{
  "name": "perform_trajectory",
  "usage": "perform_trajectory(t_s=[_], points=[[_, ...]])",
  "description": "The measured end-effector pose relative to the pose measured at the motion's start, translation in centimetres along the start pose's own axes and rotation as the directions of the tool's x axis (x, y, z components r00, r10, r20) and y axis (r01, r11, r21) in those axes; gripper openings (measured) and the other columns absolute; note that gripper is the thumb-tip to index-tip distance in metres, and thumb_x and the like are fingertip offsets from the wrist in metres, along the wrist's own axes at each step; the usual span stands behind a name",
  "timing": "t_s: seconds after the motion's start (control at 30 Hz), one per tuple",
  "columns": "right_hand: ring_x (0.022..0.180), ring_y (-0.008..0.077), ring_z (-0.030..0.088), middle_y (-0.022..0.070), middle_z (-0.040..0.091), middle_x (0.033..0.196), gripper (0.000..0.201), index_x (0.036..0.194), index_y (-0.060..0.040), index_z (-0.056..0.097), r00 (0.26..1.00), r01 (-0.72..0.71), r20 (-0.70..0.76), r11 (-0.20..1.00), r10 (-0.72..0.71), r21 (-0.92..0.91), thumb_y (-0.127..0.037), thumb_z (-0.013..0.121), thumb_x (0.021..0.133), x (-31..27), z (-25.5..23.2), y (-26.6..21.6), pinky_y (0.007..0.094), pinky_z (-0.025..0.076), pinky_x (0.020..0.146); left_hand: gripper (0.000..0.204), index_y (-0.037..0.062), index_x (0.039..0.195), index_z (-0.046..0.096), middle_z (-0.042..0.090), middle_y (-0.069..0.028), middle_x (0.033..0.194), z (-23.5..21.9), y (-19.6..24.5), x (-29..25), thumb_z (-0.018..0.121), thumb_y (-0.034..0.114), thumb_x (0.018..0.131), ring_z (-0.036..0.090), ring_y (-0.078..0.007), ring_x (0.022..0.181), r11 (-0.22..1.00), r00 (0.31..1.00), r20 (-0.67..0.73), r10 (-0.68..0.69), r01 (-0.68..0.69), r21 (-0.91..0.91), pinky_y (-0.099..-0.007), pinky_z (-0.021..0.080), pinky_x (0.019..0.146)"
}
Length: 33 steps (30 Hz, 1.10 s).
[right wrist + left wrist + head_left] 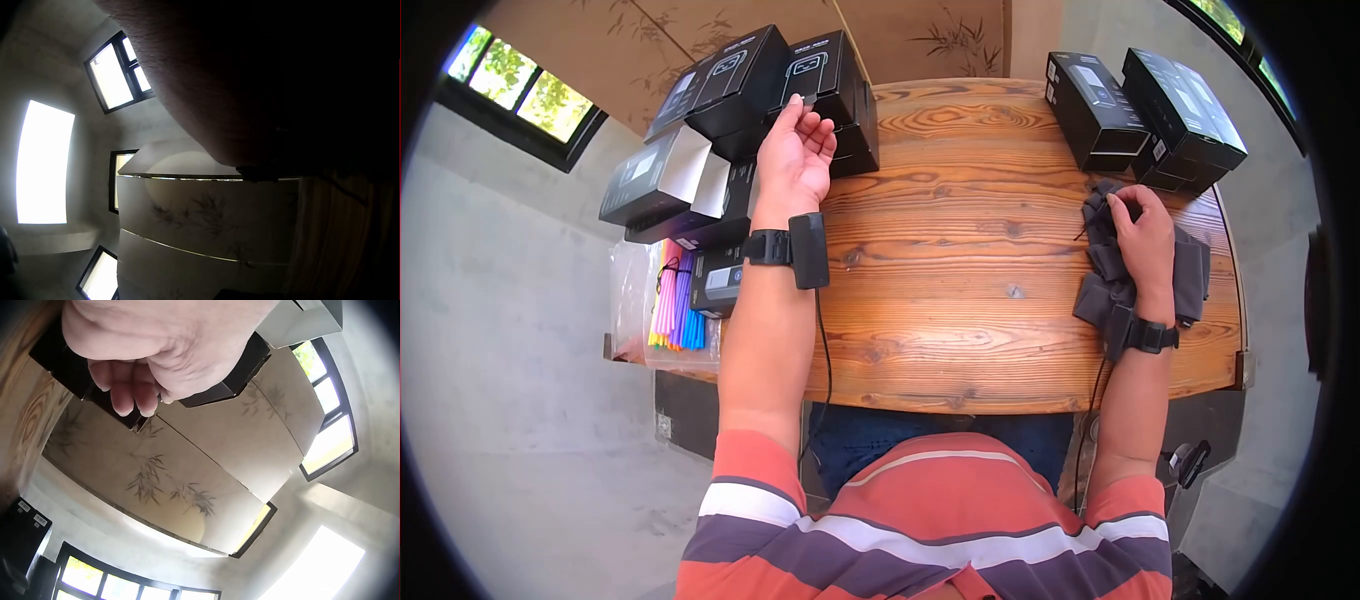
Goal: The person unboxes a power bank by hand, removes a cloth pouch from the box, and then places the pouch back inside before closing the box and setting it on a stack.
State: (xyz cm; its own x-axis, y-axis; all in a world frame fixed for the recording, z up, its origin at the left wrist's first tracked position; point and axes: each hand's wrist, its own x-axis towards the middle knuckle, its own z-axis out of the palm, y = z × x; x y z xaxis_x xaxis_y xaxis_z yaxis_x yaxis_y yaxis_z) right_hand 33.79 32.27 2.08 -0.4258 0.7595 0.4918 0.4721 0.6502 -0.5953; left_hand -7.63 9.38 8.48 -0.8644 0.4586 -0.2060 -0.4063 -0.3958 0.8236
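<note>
My left hand (798, 155) is raised palm up at the stacked black boxes on the left. Its thumb tip overlaps the lower front of an upright black box (818, 72) with a line drawing on it. The other fingers curl inward; I cannot tell whether they pinch the box's edge. In the left wrist view those fingers (123, 400) hang in front of dark box sides. On the right, my right hand (1145, 240) pinches dark grey cloth (1103, 262) between thumb and forefinger, over a loose pile of it. The right wrist view shows only the shadowed forearm.
Several black boxes crowd the left side, one with its white flap (690, 165) open. Colourful sticks (678, 300) lie in a clear bag at the front left. Two more black boxes (1095, 110) stand at the back right. Cables trail from both wrist cameras.
</note>
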Motion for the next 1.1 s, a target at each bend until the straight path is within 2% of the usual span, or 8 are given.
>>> perform_trajectory(t_s=[0.07, 0.23, 0.53, 0.63, 0.9, 0.93, 1.07, 1.1], points=[[0.096, 0.0353, 0.075, 0.0161, 0.078, 0.101, 0.018, 0.105, -0.0014, 0.076, 1.0, -0.017, -0.001, 1.0, 0.017, -0.007, -0.019, 0.079, 0.101, 0.0, -0.1, -0.3, 0.0415, 0.057, 0.086, 0.027, 0.0125, 0.093, 0.072, 0.07, 0.0003, 0.08, -0.1, 0.0, 0.2, 0.084, 0.034, 0.103, 0.074, -0.0218, 0.083, 1.0, 1.0, 0.013, 0.02, -0.02, -0.007, -0.0394, 0.058, 0.082], [0.095, 0.0351, 0.075, 0.0161, 0.078, 0.101, 0.018, 0.106, -0.0014, 0.077, 1.0, -0.008, -0.005, 1.0, 0.008, -0.009, -0.019, 0.079, 0.101, 0.0, 0.0, 0.2, 0.0412, 0.057, 0.086, 0.018, 0.0141, 0.086, 0.068, 0.065, 0.0025, 0.071, -0.3, 0.5, 0.3, 0.078, 0.019, 0.101, 0.074, -0.0206, 0.087, 0.995, 0.997, 0.077, 0.016, -0.009, -0.095, -0.0442, 0.054, 0.099], [0.094, 0.0351, 0.075, 0.0161, 0.078, 0.1, 0.018, 0.104, -0.0011, 0.077, 1.0, -0.001, -0.004, 1.0, 0.001, 0.002, -0.019, 0.079, 0.101, 0.1, 0.2, 0.1, 0.0411, 0.058, 0.086, 0.023, 0.015, 0.082, 0.064, 0.061, 0.0025, 0.069, -0.9, 0.5, -0.9, 0.073, 0.02, 0.102, 0.073, -0.0207, 0.085, 0.997, 0.979, 0.202, -0.008, 0.023, -0.07, -0.0445, 0.053, 0.098], [0.094, 0.0351, 0.075, 0.0162, 0.078, 0.1, 0.018, 0.104, -0.001, 0.077, 1.0, 0.008, -0.011, 1.0, -0.008, 0.011, -0.019, 0.079, 0.101, 0.0, 0.1, -0.1, 0.0414, 0.058, 0.085, 0.024, 0.0149, 0.082, 0.063, 0.062, 0.0022, 0.071, -1.0, -0.5, -2.8, 0.071, 0.02, 0.104, 0.073, -0.0216, 0.081, 0.997, 0.971, 0.237, -0.027, 0.045, -0.07, -0.041, 0.055, 0.091], [0.096, 0.0389, 0.075, 0.0181, 0.078, 0.101, 0.018, 0.103, -0.0016, 0.078, 0.998, 0.062, -0.013, 0.998, -0.063, -0.011, -0.02, 0.079, 0.1, 0.0, 0.3, 0.1, 0.0422, 0.059, 0.086, 0.026, 0.0111, 0.084, 0.063, 0.065, -0.0012, 0.075, -1.7, -6.1, -11.9, 0.066, 0.015, 0.109, 0.074, -0.0216, 0.077, 0.997, 0.95, 0.302, -0.082, 0.081, 0.014, -0.0366, 0.061, 0.084], [0.096, 0.0389, 0.075, 0.0181, 0.078, 0.101, 0.018, 0.103, -0.0016, 0.078, 0.999, 0.05, -0.009, 0.998, -0.05, -0.026, -0.02, 0.079, 0.1, -0.1, 0.2, 0.0, 0.0422, 0.059, 0.086, 0.021, 0.0101, 0.089, 0.062, 0.065, -0.0017, 0.075, -2.1, -7.1, -12.7, 0.065, 0.014, 0.11, 0.075, -0.0217, 0.077, 0.992, 0.941, 0.315, -0.123, 0.127, 0.008, -0.0364, 0.061, 0.085], [0.095, 0.0384, 0.074, 0.0168, 0.078, 0.1, 0.016, 0.102, -0.0016, 0.077, 0.995, 0.085, -0.055, 0.996, -0.086, -0.018, -0.018, 0.078, 0.1, -0.2, 0.3, -0.8, 0.0431, 0.059, 0.086, 0.022, 0.0122, 0.09, 0.062, 0.065, -0.0015, 0.075, -2.9, -9.9, -15.4, 0.064, 0.015, 0.112, 0.074, -0.0209, 0.084, 0.98, 0.917, 0.347, -0.199, 0.193, 0.053, -0.0388, 0.062, 0.091], [0.095, 0.0375, 0.074, 0.0159, 0.077, 0.099, 0.014, 0.102, -0.0022, 0.078, 0.985, 0.14, -0.104, 0.99, -0.14, -0.005, -0.016, 0.078, 0.1, -0.1, 0.2, -1.4, 0.0425, 0.059, 0.085, 0.022, 0.0121, 0.09, 0.062, 0.065, -0.0015, 0.075, -3.1, -10.4, -16.0, 0.064, 0.016, 0.112, 0.075, -0.0209, 0.084, 0.974, 0.921, 0.318, -0.224, 0.22, 0.051, -0.0391, 0.062, 0.091]])
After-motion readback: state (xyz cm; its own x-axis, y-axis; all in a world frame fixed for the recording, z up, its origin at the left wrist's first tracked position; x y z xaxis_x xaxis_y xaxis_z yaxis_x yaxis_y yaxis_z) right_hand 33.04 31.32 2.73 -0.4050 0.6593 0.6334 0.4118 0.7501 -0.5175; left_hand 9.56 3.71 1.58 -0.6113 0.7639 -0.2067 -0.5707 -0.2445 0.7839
